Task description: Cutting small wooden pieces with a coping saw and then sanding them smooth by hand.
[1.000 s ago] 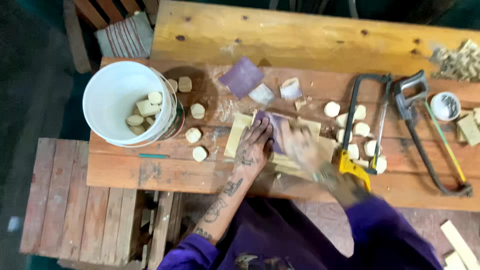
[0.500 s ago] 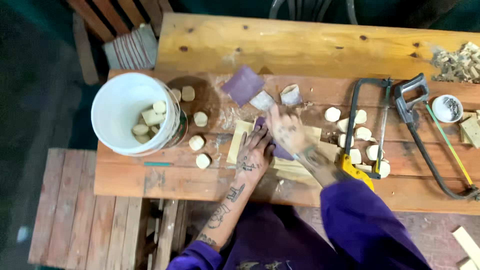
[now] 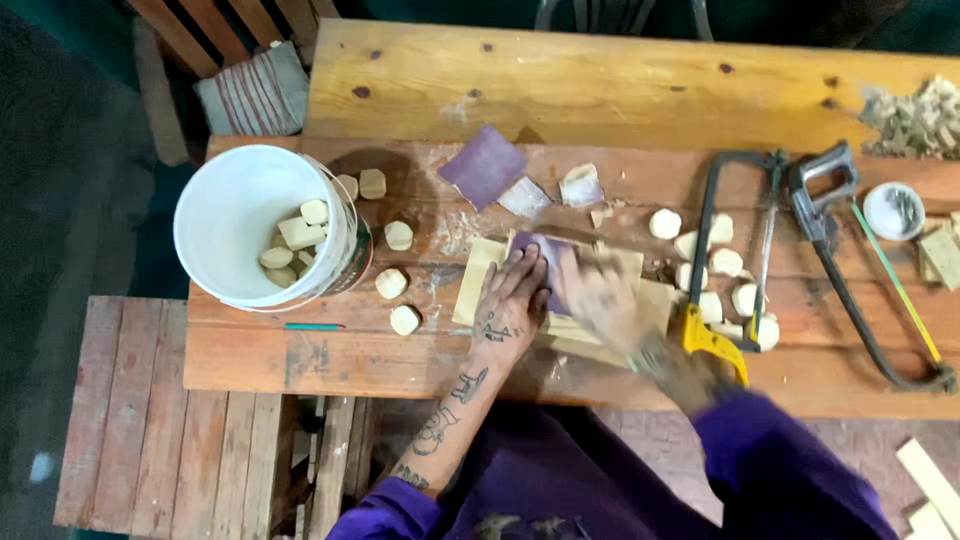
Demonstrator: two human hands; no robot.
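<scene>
On the reddish workbench (image 3: 300,355), the left hand (image 3: 512,305) lies flat with its fingers spread, pressing a purple sheet of sandpaper (image 3: 545,262) onto a pale wooden board (image 3: 480,275). Just beside it, the right hand (image 3: 605,300) is blurred over the same sandpaper; whether its fingers pinch anything cannot be told. Farther back lies another purple sandpaper sheet (image 3: 483,165), with two smaller scraps (image 3: 580,185) near it. Left of the board, small round wooden pieces (image 3: 390,283) lie loose, and more sit inside a white bucket (image 3: 225,200). To the right, a yellow-handled coping saw (image 3: 725,260) rests among similar pieces, with a hacksaw (image 3: 850,270) beyond it.
</scene>
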